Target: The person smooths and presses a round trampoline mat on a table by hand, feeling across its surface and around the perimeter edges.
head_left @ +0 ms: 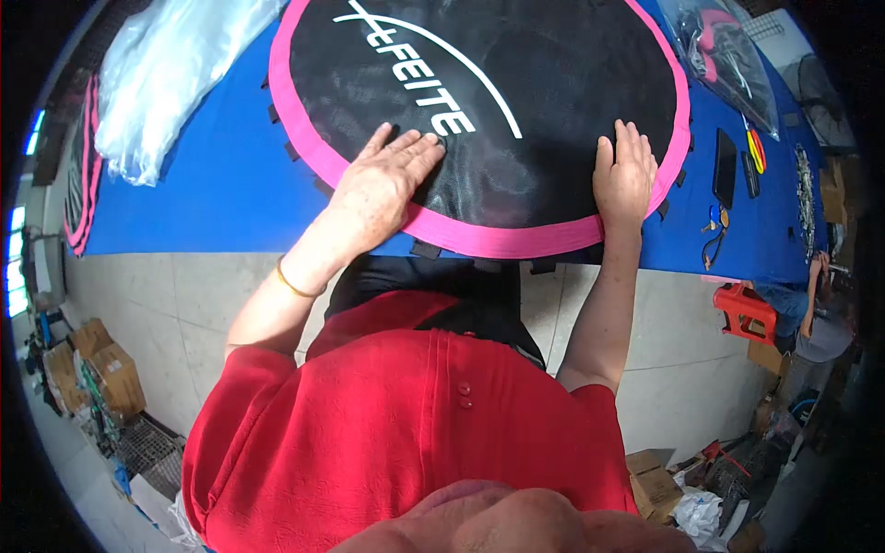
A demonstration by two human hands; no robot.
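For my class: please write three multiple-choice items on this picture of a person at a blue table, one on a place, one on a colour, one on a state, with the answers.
1. Where does the left hand rest?
A. on the round mat's near edge
B. on the clear plastic sheet
C. on the red stool

2. What colour is the border of the round black mat?
A. yellow
B. pink
C. white

3. How is the right hand?
A. closed in a fist
B. gripping a tool
C. flat, fingers stretched out

Answers: 1 A, the palm lies across the pink border onto the black cloth. 2 B, a pink band rings the mat. 3 C, the open hand lies flat on the mat, holding nothing.
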